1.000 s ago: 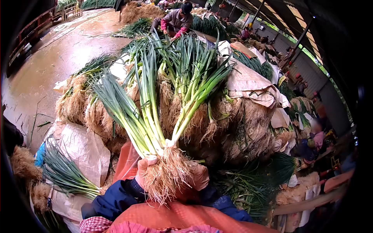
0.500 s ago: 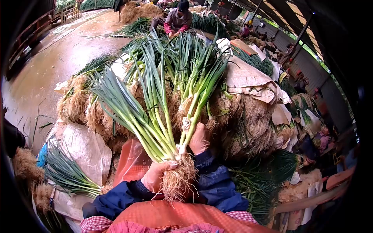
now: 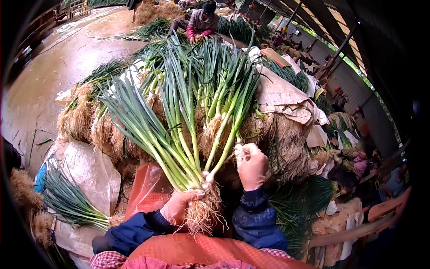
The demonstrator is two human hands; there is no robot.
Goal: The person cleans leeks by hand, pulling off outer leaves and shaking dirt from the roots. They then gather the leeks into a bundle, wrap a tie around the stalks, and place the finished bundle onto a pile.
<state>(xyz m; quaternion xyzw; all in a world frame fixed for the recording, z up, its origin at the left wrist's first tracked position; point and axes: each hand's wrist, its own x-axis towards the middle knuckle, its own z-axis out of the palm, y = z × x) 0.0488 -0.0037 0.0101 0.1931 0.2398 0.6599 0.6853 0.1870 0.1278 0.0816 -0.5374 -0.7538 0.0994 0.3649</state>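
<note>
My left hand (image 3: 180,205) is closed round a bunch of green onions (image 3: 182,172) at its base. The pale roots (image 3: 204,210) hang below the hand, and the stalks fan out upward and away from me. To the right of the stalks, my right hand (image 3: 251,167) is raised with its fingers pinched together, close to the outermost stalk. Whatever lies between those fingertips is too small to make out. Beyond the bunch stands a heap of more green onions (image 3: 219,80) with roots facing me.
A smaller bundle of green onions (image 3: 71,197) lies on white sacking (image 3: 96,172) at left. Pale sacking (image 3: 286,96) covers part of the heap. Loose leaves (image 3: 295,215) lie at lower right. A co-worker (image 3: 202,22) sits beyond the heap. Wet floor (image 3: 67,71) stretches to the left.
My right hand has moved from behind the stalks out to the right, fingers now pinched. My left hand keeps its hold on the bunch. The whole view has shifted slightly.
</note>
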